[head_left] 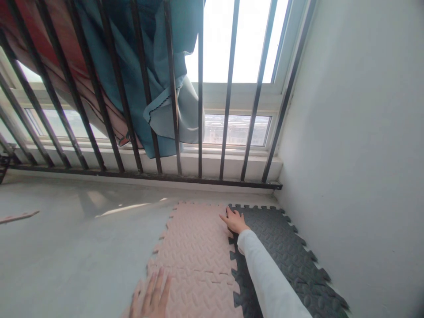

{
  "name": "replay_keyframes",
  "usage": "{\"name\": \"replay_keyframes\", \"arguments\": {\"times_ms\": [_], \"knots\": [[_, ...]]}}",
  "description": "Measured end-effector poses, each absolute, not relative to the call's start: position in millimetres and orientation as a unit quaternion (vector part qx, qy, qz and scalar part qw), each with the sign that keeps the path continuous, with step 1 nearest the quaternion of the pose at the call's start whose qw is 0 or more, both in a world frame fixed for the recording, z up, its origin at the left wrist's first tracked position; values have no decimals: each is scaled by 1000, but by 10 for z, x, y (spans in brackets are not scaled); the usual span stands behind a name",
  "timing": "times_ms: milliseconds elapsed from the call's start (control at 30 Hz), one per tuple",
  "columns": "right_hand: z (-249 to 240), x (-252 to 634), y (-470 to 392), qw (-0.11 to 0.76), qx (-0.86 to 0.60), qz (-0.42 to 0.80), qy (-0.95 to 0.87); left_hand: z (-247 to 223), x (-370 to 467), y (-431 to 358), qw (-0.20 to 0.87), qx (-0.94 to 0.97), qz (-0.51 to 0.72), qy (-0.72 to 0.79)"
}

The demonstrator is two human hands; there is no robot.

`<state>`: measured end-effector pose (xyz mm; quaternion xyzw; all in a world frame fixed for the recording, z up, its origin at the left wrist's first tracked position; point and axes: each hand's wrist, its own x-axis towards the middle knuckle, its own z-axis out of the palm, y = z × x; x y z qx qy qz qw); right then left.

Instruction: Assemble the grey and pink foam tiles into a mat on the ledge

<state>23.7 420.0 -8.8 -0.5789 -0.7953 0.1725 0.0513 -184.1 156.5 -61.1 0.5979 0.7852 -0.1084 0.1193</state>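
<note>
Pink foam puzzle mats (195, 247) lie on the grey floor, joined by interlocking teeth to dark grey foam mats (285, 251) on their right. My right hand (234, 220), in a white sleeve, presses flat on the seam between the pink and dark grey mats near their far edge. My left hand (150, 298) rests flat with fingers spread on the near part of the pink mat, at the bottom of the view. Neither hand holds anything.
Black metal bars (198, 110) stand in front of a window, fixed to a rail along the floor. Blue cloth (159, 84) and red cloth (62, 57) hang behind the bars. A white wall (357, 145) rises on the right. Bare grey floor (66, 247) spreads to the left.
</note>
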Motion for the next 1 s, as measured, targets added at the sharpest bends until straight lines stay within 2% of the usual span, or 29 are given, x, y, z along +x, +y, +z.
{"name": "replay_keyframes", "arguments": {"times_ms": [167,400,567,733,867,1000], "knots": [[-5,460,3710,55,-565,162,-807,-308,-1710,1609,175,568,-160,788],[-152,821,2588,-26,-498,152,-853,-213,-1655,1643,170,559,-175,792],[-25,803,2350,-17,-510,142,-848,-383,-1720,1690,146,563,-155,798],[215,957,1670,43,-498,141,-855,-479,-1774,1745,126,565,-151,801],[152,1425,875,-2,-510,184,-840,-483,-1800,1752,115,564,-138,806],[-87,1807,316,-57,-607,209,-764,-424,-1729,1726,98,536,-104,832]]}}
